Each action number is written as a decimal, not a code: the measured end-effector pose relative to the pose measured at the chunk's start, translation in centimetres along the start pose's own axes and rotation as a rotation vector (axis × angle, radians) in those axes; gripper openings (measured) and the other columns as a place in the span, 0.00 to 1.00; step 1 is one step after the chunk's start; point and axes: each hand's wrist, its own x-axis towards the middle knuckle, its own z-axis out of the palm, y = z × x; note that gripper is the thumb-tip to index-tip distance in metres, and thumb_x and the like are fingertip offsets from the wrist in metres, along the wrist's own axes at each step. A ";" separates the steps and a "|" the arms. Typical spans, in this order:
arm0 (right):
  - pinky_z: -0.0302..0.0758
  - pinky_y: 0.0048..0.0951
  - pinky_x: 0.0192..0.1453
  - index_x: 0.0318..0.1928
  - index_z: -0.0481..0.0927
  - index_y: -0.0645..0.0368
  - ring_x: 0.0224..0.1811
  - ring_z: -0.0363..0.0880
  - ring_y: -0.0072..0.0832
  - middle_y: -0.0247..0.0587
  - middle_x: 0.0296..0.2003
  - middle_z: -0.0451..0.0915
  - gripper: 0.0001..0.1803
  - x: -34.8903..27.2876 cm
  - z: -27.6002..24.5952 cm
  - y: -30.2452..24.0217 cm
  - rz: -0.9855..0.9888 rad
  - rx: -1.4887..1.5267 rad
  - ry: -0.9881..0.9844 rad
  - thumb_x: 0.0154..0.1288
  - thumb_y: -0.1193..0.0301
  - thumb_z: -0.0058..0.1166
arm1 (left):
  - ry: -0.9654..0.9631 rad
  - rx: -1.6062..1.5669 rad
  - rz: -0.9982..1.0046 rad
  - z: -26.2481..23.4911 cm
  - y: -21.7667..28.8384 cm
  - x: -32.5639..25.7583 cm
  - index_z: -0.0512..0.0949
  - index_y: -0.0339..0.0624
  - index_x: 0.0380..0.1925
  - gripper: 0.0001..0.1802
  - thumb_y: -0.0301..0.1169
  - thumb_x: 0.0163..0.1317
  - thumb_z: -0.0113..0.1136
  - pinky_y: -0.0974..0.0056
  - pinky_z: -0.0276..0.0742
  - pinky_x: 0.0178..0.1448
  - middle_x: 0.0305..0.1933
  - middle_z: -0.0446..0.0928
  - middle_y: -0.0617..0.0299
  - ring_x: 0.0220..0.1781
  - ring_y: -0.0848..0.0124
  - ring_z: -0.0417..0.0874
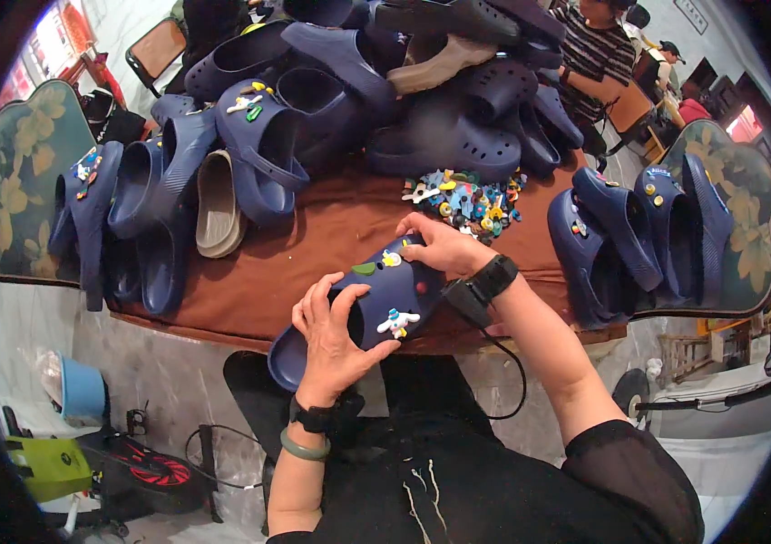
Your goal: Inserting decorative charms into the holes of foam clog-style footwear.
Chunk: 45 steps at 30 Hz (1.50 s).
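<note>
Navy clog point(376, 299) gripped by left hand point(331, 340); right hand point(440, 245) presses its toe.

Left hand point(331, 331): palm down, fingers spread and curled in a grip, forearm rising from below, wrist banded. Right hand point(440, 247): reaching forward, fingers bent and pinched together, forearm angled in from lower right, wrist strapped.

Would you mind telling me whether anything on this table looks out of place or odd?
Two beige clogs stand out among the dark blue clogs heaped on the table. Nothing looks spilled or damaged.
</note>
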 end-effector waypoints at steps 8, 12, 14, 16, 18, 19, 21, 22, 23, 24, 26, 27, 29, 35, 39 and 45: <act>0.75 0.27 0.25 0.52 0.69 0.53 0.34 0.74 0.22 0.33 0.36 0.74 0.16 -1.1 1.8 -1.5 0.114 0.132 0.131 0.66 0.72 0.57 | -0.022 -0.036 -0.067 0.1 0.0 -0.1 0.70 0.56 0.57 0.45 0.44 0.33 0.79 0.48 0.48 0.70 0.65 0.63 0.55 0.69 0.54 0.60; 0.78 0.27 0.26 0.53 0.70 0.50 0.34 0.75 0.20 0.31 0.36 0.74 0.18 -2.1 1.6 -0.7 0.113 0.495 0.082 0.65 0.68 0.60 | 0.007 -0.007 -0.044 0.1 0.2 -0.2 0.71 0.56 0.56 0.45 0.44 0.33 0.79 0.48 0.49 0.70 0.64 0.64 0.55 0.69 0.54 0.60; 0.79 0.27 0.27 0.53 0.70 0.51 0.35 0.76 0.20 0.31 0.36 0.75 0.18 -2.4 0.8 -0.7 0.131 0.558 0.047 0.65 0.67 0.60 | 0.017 -0.019 -0.034 0.2 0.2 -0.1 0.71 0.56 0.57 0.45 0.45 0.33 0.79 0.48 0.49 0.70 0.64 0.64 0.55 0.69 0.54 0.60; 0.81 0.28 0.29 0.55 0.70 0.52 0.37 0.78 0.22 0.32 0.37 0.76 0.20 -2.1 0.3 -0.5 0.153 0.614 -0.011 0.66 0.67 0.60 | 0.032 -0.027 -0.031 0.4 -0.1 -0.3 0.71 0.56 0.57 0.45 0.45 0.32 0.80 0.48 0.49 0.70 0.64 0.64 0.55 0.69 0.54 0.60; 0.83 0.32 0.29 0.55 0.70 0.54 0.34 0.79 0.25 0.35 0.38 0.77 0.20 -1.3 -0.2 0.0 0.144 0.600 -0.052 0.65 0.67 0.61 | 0.007 -0.119 -0.061 0.7 -0.4 -0.2 0.71 0.55 0.57 0.45 0.45 0.32 0.80 0.49 0.49 0.70 0.65 0.64 0.55 0.69 0.54 0.60; 0.86 0.36 0.29 0.55 0.70 0.55 0.32 0.81 0.28 0.38 0.38 0.78 0.21 -0.9 -0.3 0.2 0.139 0.588 -0.084 0.64 0.68 0.62 | 0.012 -0.116 -0.065 0.6 -0.5 -0.3 0.71 0.55 0.57 0.45 0.45 0.32 0.80 0.49 0.49 0.70 0.65 0.64 0.55 0.69 0.54 0.60; 0.85 0.34 0.29 0.55 0.70 0.57 0.35 0.81 0.30 0.40 0.38 0.79 0.22 -0.5 -0.4 -0.2 0.163 0.526 -0.082 0.63 0.69 0.62 | 0.023 -0.072 -0.026 0.5 -0.1 -0.2 0.71 0.55 0.57 0.45 0.45 0.33 0.79 0.49 0.49 0.70 0.65 0.63 0.55 0.70 0.54 0.60; 0.85 0.32 0.30 0.55 0.69 0.58 0.36 0.81 0.31 0.41 0.38 0.79 0.22 0.1 -0.4 0.2 0.076 0.262 -0.030 0.63 0.71 0.61 | 0.021 -0.073 -0.030 0.5 0.0 -0.1 0.71 0.55 0.57 0.45 0.45 0.33 0.79 0.49 0.49 0.70 0.65 0.63 0.55 0.70 0.54 0.60; 0.85 0.31 0.30 0.55 0.69 0.60 0.37 0.81 0.32 0.43 0.38 0.79 0.22 0.3 0.0 -0.2 -0.012 0.000 0.018 0.62 0.73 0.60 | 0.022 -0.069 -0.026 0.5 0.0 -0.1 0.71 0.55 0.57 0.45 0.44 0.33 0.79 0.49 0.49 0.70 0.65 0.63 0.55 0.70 0.54 0.60; 0.84 0.29 0.30 0.54 0.69 0.62 0.37 0.80 0.32 0.47 0.42 0.75 0.21 0.4 0.4 -0.4 0.051 -0.010 0.032 0.63 0.73 0.57 | 0.021 -0.065 -0.021 0.4 -0.1 0.0 0.71 0.55 0.57 0.45 0.44 0.33 0.79 0.49 0.49 0.70 0.65 0.63 0.55 0.70 0.54 0.59; 0.83 0.29 0.29 0.54 0.70 0.62 0.36 0.79 0.31 0.48 0.45 0.73 0.19 -0.5 1.9 -1.4 0.048 -0.026 0.125 0.64 0.72 0.55 | 0.015 -0.054 -0.036 0.2 0.0 0.1 0.71 0.55 0.56 0.45 0.44 0.33 0.79 0.49 0.49 0.70 0.65 0.63 0.55 0.70 0.54 0.59; 0.83 0.30 0.28 0.53 0.71 0.62 0.35 0.78 0.30 0.48 0.47 0.70 0.17 -1.1 2.5 -2.0 0.042 -0.046 0.222 0.65 0.71 0.54 | 0.011 -0.042 -0.046 0.2 0.0 0.2 0.71 0.55 0.56 0.45 0.44 0.33 0.79 0.49 0.49 0.70 0.65 0.63 0.55 0.70 0.54 0.59; 0.83 0.29 0.27 0.52 0.71 0.62 0.36 0.76 0.29 0.47 0.49 0.66 0.17 -1.7 2.7 -1.9 0.047 0.032 0.249 0.66 0.69 0.54 | 0.010 -0.034 -0.048 0.3 0.0 0.1 0.71 0.55 0.56 0.44 0.44 0.33 0.79 0.49 0.49 0.70 0.65 0.63 0.55 0.70 0.54 0.59; 0.80 0.25 0.30 0.60 0.69 0.56 0.48 0.73 0.21 0.35 0.50 0.72 0.24 -3.4 3.4 1.9 -0.094 0.391 0.394 0.67 0.63 0.60 | 0.011 -0.030 -0.030 0.5 -0.1 -0.1 0.71 0.54 0.55 0.44 0.44 0.33 0.79 0.48 0.49 0.70 0.64 0.64 0.56 0.69 0.54 0.61; 0.74 0.36 0.52 0.46 0.79 0.63 0.46 0.78 0.40 0.49 0.41 0.78 0.17 -6.3 2.7 5.6 -0.250 -0.080 0.702 0.62 0.63 0.62 | 0.077 0.026 -0.018 0.1 0.8 -0.3 0.71 0.54 0.55 0.44 0.44 0.32 0.80 0.48 0.49 0.71 0.64 0.64 0.56 0.68 0.54 0.62; 0.76 0.37 0.47 0.36 0.80 0.63 0.41 0.81 0.41 0.48 0.34 0.81 0.06 -8.3 -4.1 11.4 -0.052 -0.178 0.828 0.61 0.72 0.59 | 0.062 0.019 -0.011 0.0 0.9 -0.1 0.70 0.53 0.55 0.45 0.44 0.32 0.80 0.48 0.48 0.72 0.64 0.64 0.55 0.69 0.54 0.61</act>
